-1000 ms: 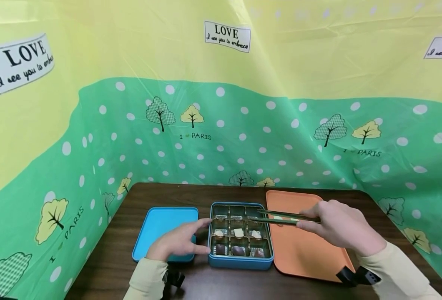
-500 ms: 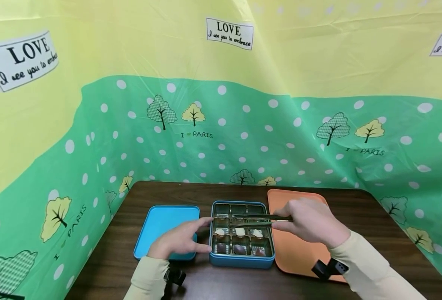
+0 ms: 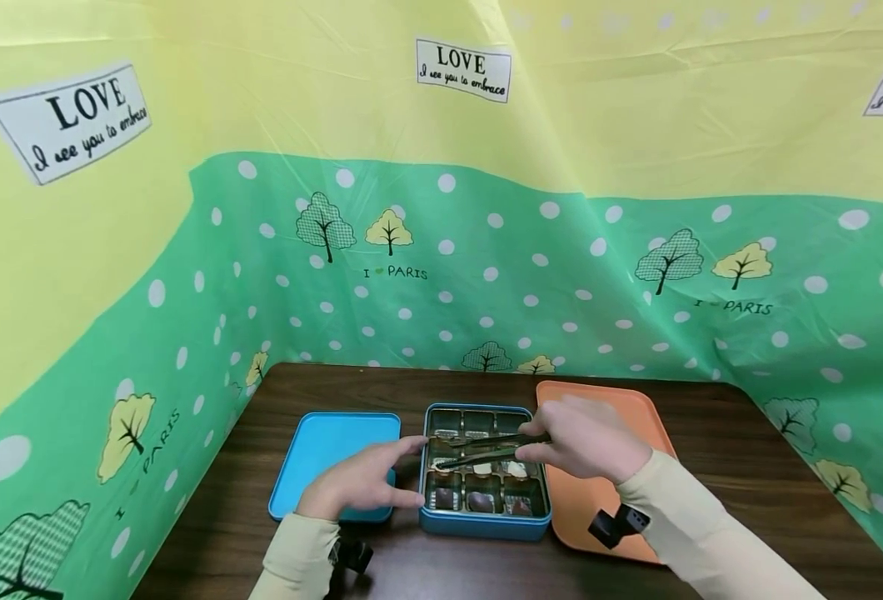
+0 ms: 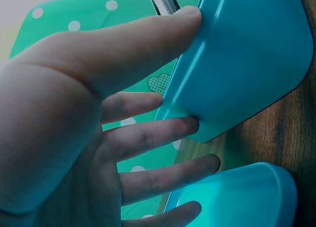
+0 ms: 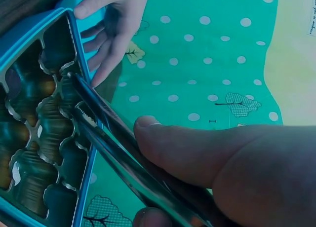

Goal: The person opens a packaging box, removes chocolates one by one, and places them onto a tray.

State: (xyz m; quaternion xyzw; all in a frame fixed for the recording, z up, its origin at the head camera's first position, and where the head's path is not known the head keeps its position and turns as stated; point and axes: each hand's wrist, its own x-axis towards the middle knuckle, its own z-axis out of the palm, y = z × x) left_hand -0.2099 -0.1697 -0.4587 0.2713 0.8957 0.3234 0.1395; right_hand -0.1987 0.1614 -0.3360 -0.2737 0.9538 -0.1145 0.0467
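My right hand [image 3: 587,437] grips metal tongs [image 3: 479,458] that reach leftward over a blue tin [image 3: 486,525]. Their tips are down at the left compartment of the middle row. In the right wrist view the serrated tips stand apart, with nothing visible between them. The tin holds a divided insert; dark pieces [image 3: 481,502] lie in the front row and white pieces [image 3: 516,470] in the middle row. The left white piece is partly hidden by the tongs. My left hand [image 3: 366,479] rests against the tin's left side, thumb touching its wall [image 4: 247,54], fingers extended.
A light blue lid [image 3: 336,450] lies left of the tin, partly under my left hand. An orange tray [image 3: 646,412] is to the right, partly covered by my right hand and forearm. Behind the brown table [image 3: 381,383] hangs a patterned cloth [image 3: 426,317].
My right hand with the tongs has moved left from above the orange tray, bringing the tips across the tin to its left compartments. My left hand has stayed in place.
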